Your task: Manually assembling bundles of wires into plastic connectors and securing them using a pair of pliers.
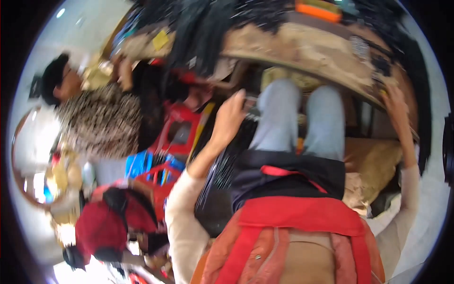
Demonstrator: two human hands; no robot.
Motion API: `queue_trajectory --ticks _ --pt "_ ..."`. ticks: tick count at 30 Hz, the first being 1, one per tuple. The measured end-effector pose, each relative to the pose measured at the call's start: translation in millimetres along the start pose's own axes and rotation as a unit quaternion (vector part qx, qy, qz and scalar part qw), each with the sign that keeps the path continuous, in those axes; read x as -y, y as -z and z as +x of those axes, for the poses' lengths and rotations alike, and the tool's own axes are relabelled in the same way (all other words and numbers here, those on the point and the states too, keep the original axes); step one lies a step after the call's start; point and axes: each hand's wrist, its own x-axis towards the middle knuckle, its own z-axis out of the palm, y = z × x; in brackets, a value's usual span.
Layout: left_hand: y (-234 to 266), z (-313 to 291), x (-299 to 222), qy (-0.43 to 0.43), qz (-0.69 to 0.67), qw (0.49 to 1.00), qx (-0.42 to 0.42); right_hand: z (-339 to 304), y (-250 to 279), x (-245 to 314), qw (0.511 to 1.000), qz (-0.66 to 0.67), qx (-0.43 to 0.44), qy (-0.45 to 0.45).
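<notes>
My left hand (229, 117) is raised left of my knees, its fingers curled in and smeared by motion. Something thin and pale shows at its fingertips, too blurred to name. Below it, beside my thigh, lies a bundle of thin black strips (222, 163). My right hand (395, 98) reaches far forward to the right end of the worktable (307, 49), fingers stretched out at its edge. A small yellowish thing sits by those fingers; I cannot tell whether they touch it. Black strips (198, 33) lie in a heap on the table and hang over its front edge.
An orange box (318, 10) stands at the back of the table. To the left a person in a patterned top (101, 118) sits near a red plastic stool (178, 130). Nearer is another person in dark red (101, 229). A brown sack (373, 161) lies right of my legs.
</notes>
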Motion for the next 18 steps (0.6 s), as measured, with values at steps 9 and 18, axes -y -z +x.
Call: queue_trajectory --ticks 9,18 --pt "-165 -195 162 0.330 0.133 0.923 0.147 2 15 16 0.991 0.051 -0.118 0.042" --pt "-131 -61 114 0.217 -0.013 0.954 0.204 -46 34 -127 0.973 -0.111 0.012 -0.200"
